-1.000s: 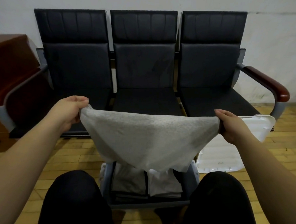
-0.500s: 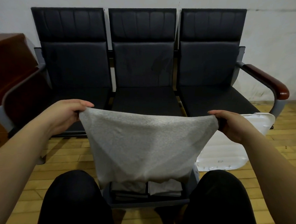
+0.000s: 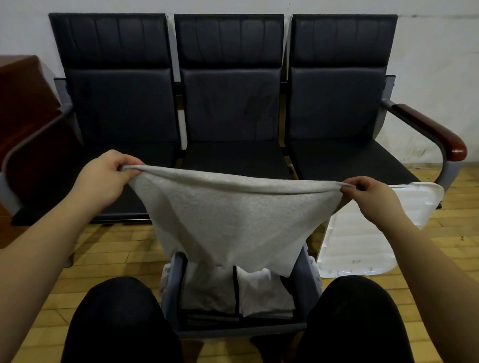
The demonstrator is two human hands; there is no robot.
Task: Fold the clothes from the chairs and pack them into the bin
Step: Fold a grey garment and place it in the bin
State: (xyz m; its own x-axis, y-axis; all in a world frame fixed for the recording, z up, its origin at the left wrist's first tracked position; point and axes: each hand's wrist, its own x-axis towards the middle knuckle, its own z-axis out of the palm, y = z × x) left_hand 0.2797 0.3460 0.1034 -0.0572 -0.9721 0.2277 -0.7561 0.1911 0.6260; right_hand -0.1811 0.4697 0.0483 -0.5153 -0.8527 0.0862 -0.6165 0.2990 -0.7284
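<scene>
A light grey garment (image 3: pixel 230 219), folded over, hangs spread between my two hands above the bin. My left hand (image 3: pixel 105 178) pinches its top left corner and my right hand (image 3: pixel 370 195) pinches its top right corner. Below it, between my knees, stands a grey bin (image 3: pixel 306 290) holding folded clothes: a grey piece (image 3: pixel 207 290) on the left and a white piece (image 3: pixel 266 291) on the right. The garment's lower edge hides the bin's far part. Three dark chairs (image 3: pixel 231 103) stand in a row against the wall with bare seats.
A white bin lid (image 3: pixel 368 235) leans on the floor by the right chair. The right chair has a wooden armrest (image 3: pixel 429 133). A dark red wooden piece of furniture (image 3: pixel 12 108) stands at the left. My knees (image 3: pixel 120 322) flank the bin on the wooden floor.
The garment has dropped from a shallow drape into a longer hanging panel, its lower edge now reaching the bin. Both hands kept their hold and shifted only slightly.
</scene>
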